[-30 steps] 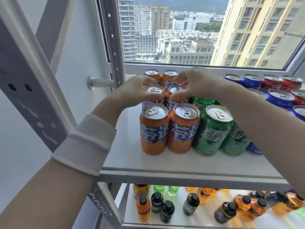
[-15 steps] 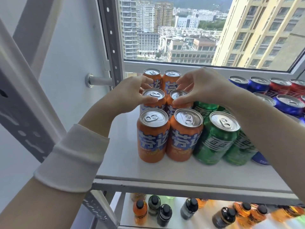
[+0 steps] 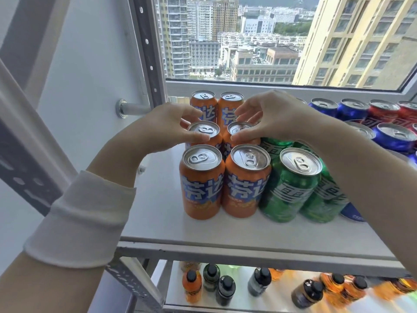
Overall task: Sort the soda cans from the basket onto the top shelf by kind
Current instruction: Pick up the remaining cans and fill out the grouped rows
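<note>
Behind the front pair of orange aluminium soda cans point(image 3: 203, 181) on the white metal top shelf point(image 3: 158, 222), left hand point(image 3: 164, 129) pinches the second-row left orange can point(image 3: 203, 131), right hand point(image 3: 277, 118) fingers have loosened over the second-row right orange can point(image 3: 240, 129), grip unclear; both look seated, release likely.

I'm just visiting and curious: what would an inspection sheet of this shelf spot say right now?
Surface: white top shelf, cans standing upright on it.
Job's things: six orange cans in two columns at left; green cans beside them; blue cans and red cans farther right; basket not in view.
Clutter: bottles on the lower shelf.
Grippers: left hand grips the middle-left orange can; right hand grips the middle-right orange can.
Cables: nothing seen.
Surroundings: window onto city buildings.
</note>
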The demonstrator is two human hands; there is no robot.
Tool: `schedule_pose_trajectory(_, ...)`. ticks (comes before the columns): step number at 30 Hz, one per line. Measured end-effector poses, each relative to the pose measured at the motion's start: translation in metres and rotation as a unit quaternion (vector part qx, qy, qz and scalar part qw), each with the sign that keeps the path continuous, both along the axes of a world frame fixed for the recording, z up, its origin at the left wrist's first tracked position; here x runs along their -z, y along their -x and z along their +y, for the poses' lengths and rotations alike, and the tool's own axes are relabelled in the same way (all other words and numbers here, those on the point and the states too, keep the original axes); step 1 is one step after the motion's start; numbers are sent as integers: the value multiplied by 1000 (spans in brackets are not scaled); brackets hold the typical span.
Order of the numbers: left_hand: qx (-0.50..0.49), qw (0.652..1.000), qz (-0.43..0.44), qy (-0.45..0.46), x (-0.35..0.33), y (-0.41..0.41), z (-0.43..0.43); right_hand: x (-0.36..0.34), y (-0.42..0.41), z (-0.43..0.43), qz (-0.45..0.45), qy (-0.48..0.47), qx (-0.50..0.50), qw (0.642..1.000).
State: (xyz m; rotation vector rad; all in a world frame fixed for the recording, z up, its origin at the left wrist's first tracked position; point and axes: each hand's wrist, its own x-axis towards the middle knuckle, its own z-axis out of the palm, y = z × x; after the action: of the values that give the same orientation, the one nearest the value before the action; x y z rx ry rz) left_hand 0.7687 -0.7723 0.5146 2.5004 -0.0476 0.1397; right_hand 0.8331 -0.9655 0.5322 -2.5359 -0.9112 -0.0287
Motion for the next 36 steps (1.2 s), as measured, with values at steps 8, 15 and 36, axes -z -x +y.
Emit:
schedule_pose_trajectory(8,34,999,-7,-25,-23,-5,-20,-23,-12,-54,-5,-52,35,998)
schedule_pose_trajectory(15,145,980,16,-134,-29,-47,-88,-8,-23,-85,-4,56,60,997)
schedule_pose_trajectory(36,180,958,-9,-223,-24,-58,-124,-8,-19,-126,22,37,64,997)
